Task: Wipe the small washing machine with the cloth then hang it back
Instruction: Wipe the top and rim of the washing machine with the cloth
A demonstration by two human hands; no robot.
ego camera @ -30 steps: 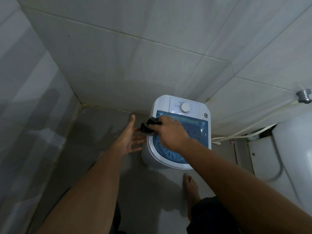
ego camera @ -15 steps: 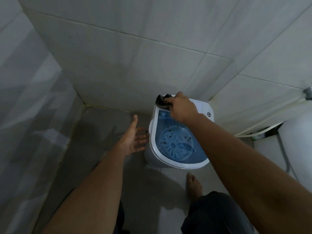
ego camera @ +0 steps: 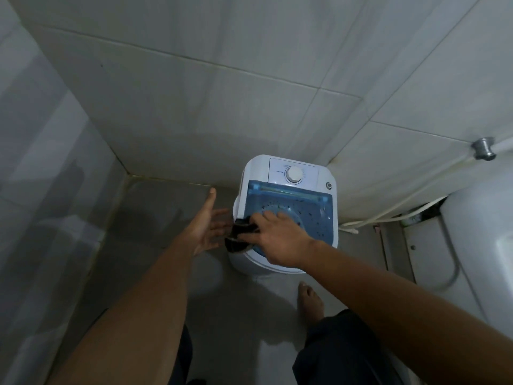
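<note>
A small white washing machine (ego camera: 305, 169) with a translucent blue lid and a round dial stands on the floor against the tiled wall. My right hand (ego camera: 280, 240) lies over the lid's near left part, shut on a dark cloth (ego camera: 240, 237) that hangs over the machine's left front edge. My left hand (ego camera: 209, 226) is open with fingers spread, held just left of the machine beside the cloth; whether it touches the machine's side I cannot tell.
Tiled walls close in at the back and left. A white toilet (ego camera: 477, 245) stands at the right, with a white hose (ego camera: 388, 212) and a metal wall fitting (ego camera: 483, 148) near it. My bare right foot (ego camera: 309, 300) stands just in front of the machine.
My right hand has drawn the cloth from the machine's far left corner back to its near left edge. My left hand has stayed beside the machine.
</note>
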